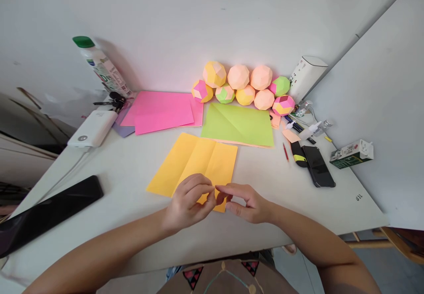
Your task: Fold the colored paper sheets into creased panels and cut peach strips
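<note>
A creased sheet of yellow paper lies in front of me, its folds running lengthwise. Above its near half is my left hand, thumb and fingertips pinched together; whatever the pinch holds, if anything, is too small to make out. My right hand faces it from the right, the thumb apart from the stretched fingers and nothing visible between them. The right fingertips almost meet the left ones. Just beyond the yellow paper rests a stack of green paper with a peach edge showing underneath.
Pink sheets lie at the back left. Several faceted paper balls are piled against the wall. To the left are a white power bank, a bottle and a long black object. A phone and small carton sit right.
</note>
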`<action>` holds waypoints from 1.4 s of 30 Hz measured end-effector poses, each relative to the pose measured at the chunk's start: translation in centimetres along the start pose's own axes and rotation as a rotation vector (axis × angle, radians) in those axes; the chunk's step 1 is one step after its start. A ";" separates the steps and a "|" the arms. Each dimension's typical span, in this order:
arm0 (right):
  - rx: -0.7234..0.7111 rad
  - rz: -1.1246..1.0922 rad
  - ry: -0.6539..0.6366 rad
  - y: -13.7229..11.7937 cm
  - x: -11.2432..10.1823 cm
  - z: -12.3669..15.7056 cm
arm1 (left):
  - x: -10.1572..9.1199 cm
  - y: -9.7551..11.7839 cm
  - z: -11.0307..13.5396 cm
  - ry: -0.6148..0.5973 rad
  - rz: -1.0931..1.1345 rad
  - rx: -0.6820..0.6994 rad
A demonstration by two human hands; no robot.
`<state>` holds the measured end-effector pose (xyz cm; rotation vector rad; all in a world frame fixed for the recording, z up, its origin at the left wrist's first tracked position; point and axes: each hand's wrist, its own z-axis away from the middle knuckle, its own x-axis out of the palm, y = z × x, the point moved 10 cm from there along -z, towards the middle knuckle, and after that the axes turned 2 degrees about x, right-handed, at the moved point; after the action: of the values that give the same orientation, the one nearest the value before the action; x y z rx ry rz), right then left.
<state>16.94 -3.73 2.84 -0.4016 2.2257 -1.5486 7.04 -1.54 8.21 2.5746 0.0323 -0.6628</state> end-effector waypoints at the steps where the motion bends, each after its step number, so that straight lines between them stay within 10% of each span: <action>1: 0.000 -0.004 0.008 0.0 -0.1 0.0 | 0.0 -0.1 -0.1 -0.007 0.010 -0.015; 13: 0.248 -0.709 0.204 3.1 -2.4 -0.1 | 7.0 7.8 4.7 -0.776 0.464 0.203; 19: 0.243 -0.867 0.159 3.0 -1.8 -0.2 | 6.9 6.8 4.3 -0.695 0.384 0.247; 29: 0.210 -0.992 0.077 2.1 -1.7 -0.5 | 8.2 -2.6 5.5 -0.669 -0.353 0.144; 34: 0.206 -1.051 0.063 2.1 -1.7 -0.5 | 9.2 -4.3 6.9 -0.754 -0.454 0.107; 42: 0.226 -1.046 0.069 2.4 -1.9 -0.3 | 7.6 -6.0 6.1 -0.565 -0.450 -0.070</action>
<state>18.45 -1.76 1.03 -1.6310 1.8997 -2.2596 10.24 0.30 -2.63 2.2340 0.4468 -1.5000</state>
